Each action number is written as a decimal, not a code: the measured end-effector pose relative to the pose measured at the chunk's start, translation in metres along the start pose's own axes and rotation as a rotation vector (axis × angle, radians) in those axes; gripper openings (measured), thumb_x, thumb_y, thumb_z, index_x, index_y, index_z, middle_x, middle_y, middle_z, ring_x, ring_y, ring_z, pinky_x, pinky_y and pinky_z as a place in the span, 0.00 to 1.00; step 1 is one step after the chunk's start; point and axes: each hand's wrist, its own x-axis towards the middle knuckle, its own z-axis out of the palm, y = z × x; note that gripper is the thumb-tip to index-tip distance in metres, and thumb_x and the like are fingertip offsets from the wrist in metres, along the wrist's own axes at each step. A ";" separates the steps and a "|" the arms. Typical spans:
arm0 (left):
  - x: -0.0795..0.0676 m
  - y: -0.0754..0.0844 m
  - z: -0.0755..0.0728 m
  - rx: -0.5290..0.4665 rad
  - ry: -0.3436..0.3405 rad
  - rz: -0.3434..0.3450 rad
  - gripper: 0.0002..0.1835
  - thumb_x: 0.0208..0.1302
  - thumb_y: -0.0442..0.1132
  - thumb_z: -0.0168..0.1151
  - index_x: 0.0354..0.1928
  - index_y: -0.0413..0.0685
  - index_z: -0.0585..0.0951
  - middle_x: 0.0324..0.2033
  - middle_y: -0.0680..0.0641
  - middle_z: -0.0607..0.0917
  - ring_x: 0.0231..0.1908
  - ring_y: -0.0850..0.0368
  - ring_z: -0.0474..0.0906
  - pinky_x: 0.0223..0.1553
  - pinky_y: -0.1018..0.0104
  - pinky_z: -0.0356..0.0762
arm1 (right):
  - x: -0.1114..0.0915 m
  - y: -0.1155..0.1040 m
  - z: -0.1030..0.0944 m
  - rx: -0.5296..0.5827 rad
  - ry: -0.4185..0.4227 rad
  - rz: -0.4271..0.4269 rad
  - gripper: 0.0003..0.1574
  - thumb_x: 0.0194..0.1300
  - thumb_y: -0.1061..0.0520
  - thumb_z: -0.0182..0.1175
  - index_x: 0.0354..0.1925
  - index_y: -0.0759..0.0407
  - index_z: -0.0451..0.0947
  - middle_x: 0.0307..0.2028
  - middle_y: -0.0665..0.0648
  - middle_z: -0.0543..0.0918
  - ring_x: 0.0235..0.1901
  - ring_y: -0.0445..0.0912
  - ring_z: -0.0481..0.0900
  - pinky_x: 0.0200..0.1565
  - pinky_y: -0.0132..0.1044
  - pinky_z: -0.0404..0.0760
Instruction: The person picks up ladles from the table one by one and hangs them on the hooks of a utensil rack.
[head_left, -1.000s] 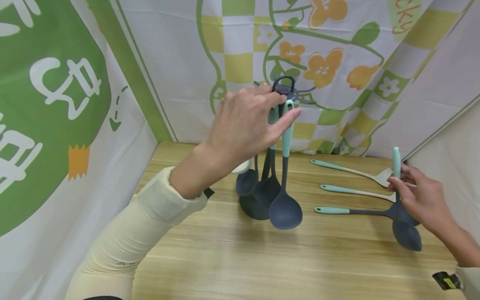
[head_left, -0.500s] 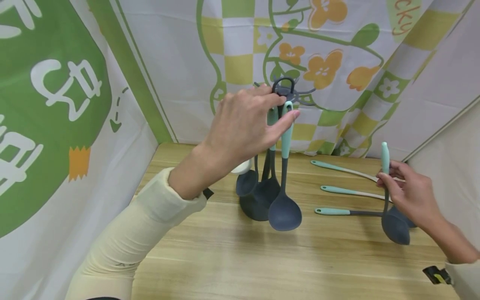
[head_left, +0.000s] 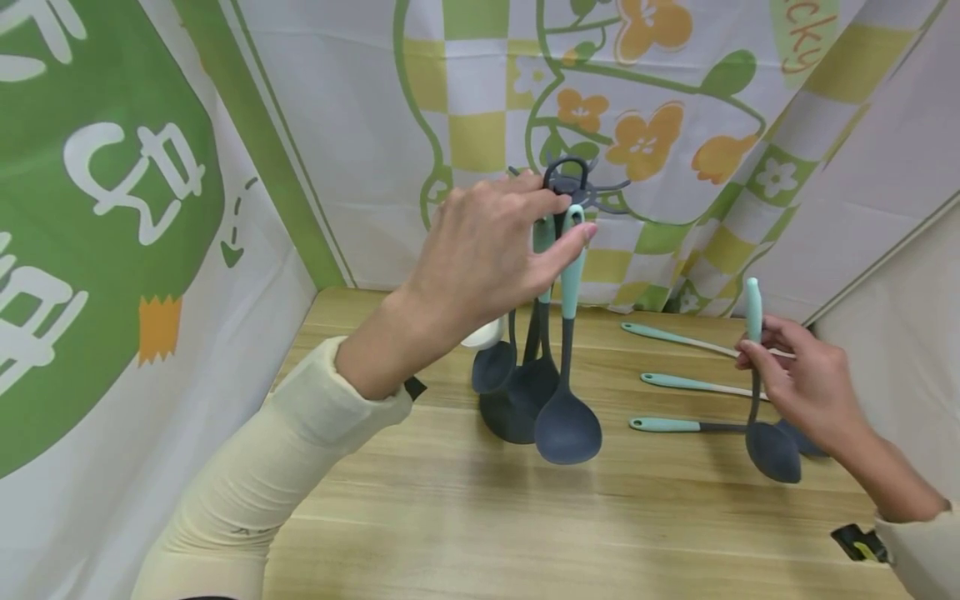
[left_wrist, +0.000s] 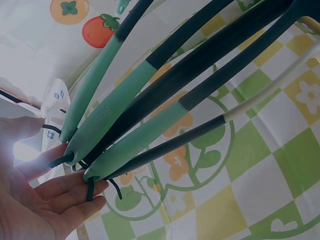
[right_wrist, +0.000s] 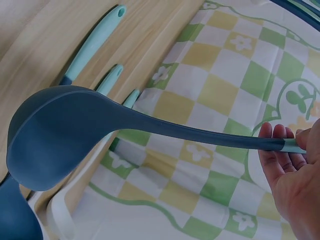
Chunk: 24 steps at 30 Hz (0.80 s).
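My right hand (head_left: 810,379) pinches a dark grey ladle (head_left: 774,454) by its mint-green handle, holding it upright above the utensils on the right. In the right wrist view its large bowl is at left and my fingers (right_wrist: 280,162) are round the handle. At the centre, my left hand (head_left: 491,250) grips the top of a dark utensil rack (head_left: 570,171) just below its loop. Hanging from the rack are another ladle (head_left: 568,429) and several more utensils, partly hidden by that hand. In the left wrist view, mint handles (left_wrist: 107,125) hang on hooks beside my fingertips.
Three mint-handled utensils lie side by side on the wooden table (head_left: 480,533): two with pale shafts (head_left: 678,333) and one with a dark shaft (head_left: 667,425). Their heads are partly behind my right hand. A patterned cloth (head_left: 480,83) hangs at the back.
My right hand has moved left with the ladle, across the lying utensils. My left hand stays at the rack top, and the hanging utensils have barely moved.
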 end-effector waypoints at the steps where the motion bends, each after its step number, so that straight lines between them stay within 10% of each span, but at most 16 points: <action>1: 0.000 0.000 0.000 -0.002 -0.001 0.000 0.23 0.74 0.56 0.65 0.53 0.43 0.91 0.44 0.44 0.92 0.38 0.48 0.89 0.34 0.60 0.84 | 0.001 -0.001 0.001 -0.002 -0.004 0.002 0.28 0.53 0.88 0.66 0.53 0.80 0.78 0.34 0.68 0.86 0.37 0.19 0.80 0.43 0.14 0.79; 24: -0.001 -0.002 0.000 -0.017 0.013 0.017 0.22 0.74 0.54 0.66 0.52 0.42 0.91 0.44 0.43 0.92 0.39 0.47 0.89 0.35 0.61 0.85 | 0.027 -0.033 0.017 0.024 -0.018 -0.040 0.26 0.59 0.84 0.65 0.56 0.78 0.79 0.35 0.68 0.88 0.38 0.20 0.81 0.47 0.14 0.78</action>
